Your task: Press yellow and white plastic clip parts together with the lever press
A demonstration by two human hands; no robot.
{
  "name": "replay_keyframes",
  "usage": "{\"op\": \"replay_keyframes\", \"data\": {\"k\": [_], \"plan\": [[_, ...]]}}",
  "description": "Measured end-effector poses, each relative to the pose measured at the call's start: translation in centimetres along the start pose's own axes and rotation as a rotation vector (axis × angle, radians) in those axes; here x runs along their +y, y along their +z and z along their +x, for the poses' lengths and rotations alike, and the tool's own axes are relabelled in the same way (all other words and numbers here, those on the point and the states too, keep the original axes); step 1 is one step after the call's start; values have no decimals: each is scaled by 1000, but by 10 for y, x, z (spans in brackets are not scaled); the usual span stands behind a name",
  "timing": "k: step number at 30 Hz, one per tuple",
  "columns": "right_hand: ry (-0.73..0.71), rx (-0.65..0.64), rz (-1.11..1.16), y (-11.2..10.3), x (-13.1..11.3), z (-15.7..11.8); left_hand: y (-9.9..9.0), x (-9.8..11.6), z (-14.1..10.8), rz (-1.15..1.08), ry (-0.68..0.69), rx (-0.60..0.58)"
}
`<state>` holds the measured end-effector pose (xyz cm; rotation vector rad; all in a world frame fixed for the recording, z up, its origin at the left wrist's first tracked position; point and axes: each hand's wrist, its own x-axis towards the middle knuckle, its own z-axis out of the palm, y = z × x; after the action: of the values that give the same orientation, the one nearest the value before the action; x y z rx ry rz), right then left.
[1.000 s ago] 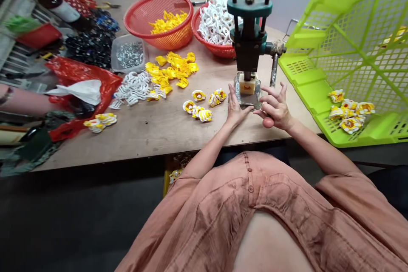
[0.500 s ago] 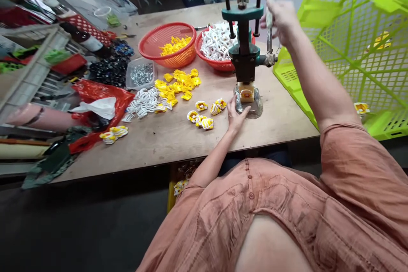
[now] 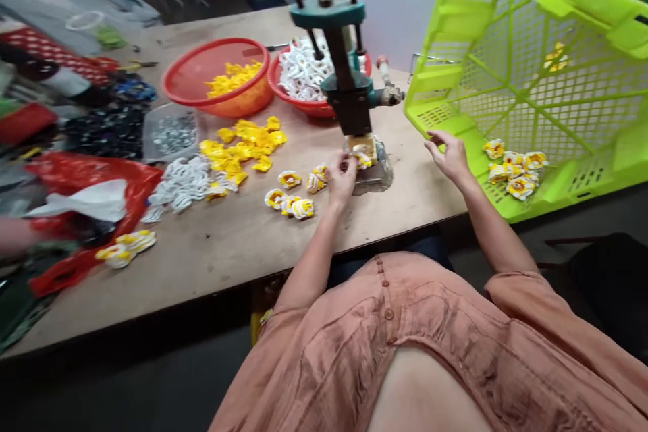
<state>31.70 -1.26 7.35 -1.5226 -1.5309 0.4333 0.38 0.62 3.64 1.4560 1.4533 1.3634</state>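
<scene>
My left hand (image 3: 342, 179) is closed at the base of the hand press (image 3: 349, 98). Its fingertips pinch a small yellow-and-white plastic piece (image 3: 362, 158) in front of the press's pale block. My right hand (image 3: 450, 158) holds nothing. Its fingers are apart and slightly curled, over the table near the green basket's edge. The press lever (image 3: 383, 70) stands free behind it, with nobody's hand on it. Just left of my left hand lie several joined yellow-and-white pieces (image 3: 292, 205).
A tipped lime-green basket (image 3: 524, 91) at right holds several finished-looking pieces (image 3: 516, 165). Behind stand a red basket of yellow parts (image 3: 215, 98) and one of white parts (image 3: 304, 71). Loose yellow parts (image 3: 248, 142), white parts (image 3: 179, 182) and a tub of metal bits (image 3: 172, 133) lie left.
My right hand has let go of the lever and come down toward the green basket. The left hand has moved from the press base onto the piece at the block. The view has shifted right.
</scene>
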Motion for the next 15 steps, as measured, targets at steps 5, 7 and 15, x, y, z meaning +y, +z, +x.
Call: {"op": "replay_keyframes", "data": {"k": [5, 7, 15], "plan": [[134, 151, -547, -79, 39, -12, -66, 5, -16, 123, 55, -131], [302, 109, -611, -89, 50, 0, -97, 5, -19, 272, 171, -85], [286, 100, -336, -87, 42, 8, -134, 4, -37, 461, 361, 59]]}}
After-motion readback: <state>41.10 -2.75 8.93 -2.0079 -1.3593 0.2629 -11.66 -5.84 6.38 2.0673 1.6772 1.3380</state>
